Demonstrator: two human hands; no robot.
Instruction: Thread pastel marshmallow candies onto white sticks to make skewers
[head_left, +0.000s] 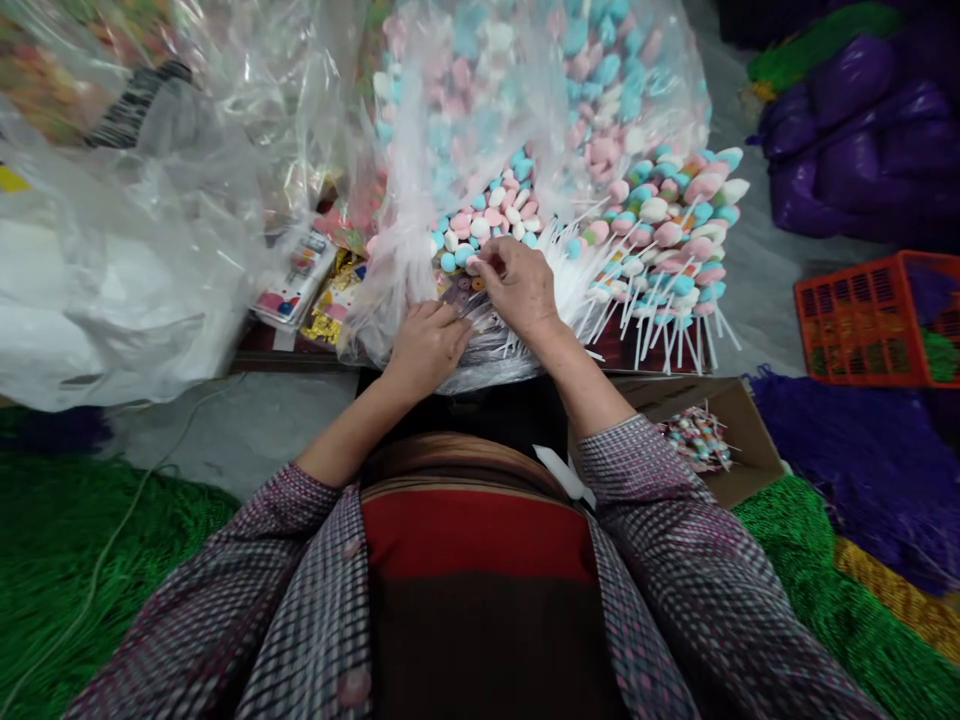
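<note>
My right hand (521,285) is closed in a pinch, with a small pink egg-shaped piece (473,262) at the fingertips. Just behind it lies a heap of pink, blue and white egg-shaped pieces (495,205) in the mouth of a clear plastic bag (409,230). My left hand (427,345) rests low on the bag's front edge, its fingers curled together; what they hold, if anything, is hidden. White sticks (574,280) are bunched to the right of my right hand. Farther right, eggs on white sticks (675,235) lie in a pile.
Big clear bags cover the table's left and back. A white card pack (296,275) lies left of my hands. Under the table's right end is a cardboard box (750,455) with finished-looking egg sticks. An orange crate (862,320) and purple sacks (840,140) stand at right.
</note>
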